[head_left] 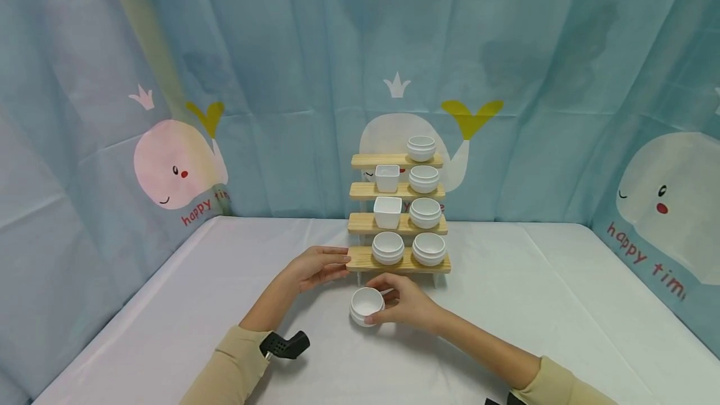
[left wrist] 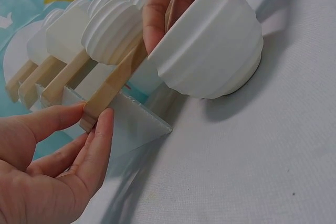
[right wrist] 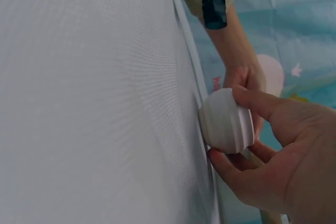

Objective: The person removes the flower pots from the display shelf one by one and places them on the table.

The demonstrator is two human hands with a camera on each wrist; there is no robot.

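A four-tier wooden rack (head_left: 360, 261) stands at the back middle of the table, with white bowls on its shelves. My left hand (head_left: 336, 261) pinches the left end of the lowest shelf (left wrist: 113, 90) between thumb and fingers (left wrist: 97, 140). In front of the rack, my right hand (head_left: 395, 299) grips a white ribbed bowl (head_left: 365, 304) by its rim and side. The bowl (left wrist: 210, 51) is tilted and touches the tablecloth. In the right wrist view, thumb and fingers curl round the bowl (right wrist: 226, 121).
Two round bowls (head_left: 429, 249) sit on the lowest shelf, and square cups (head_left: 387, 211) and more round bowls sit on the shelves above. A white cloth (head_left: 562, 305) covers the table. A whale-print curtain (head_left: 180, 167) closes in the back and both sides.
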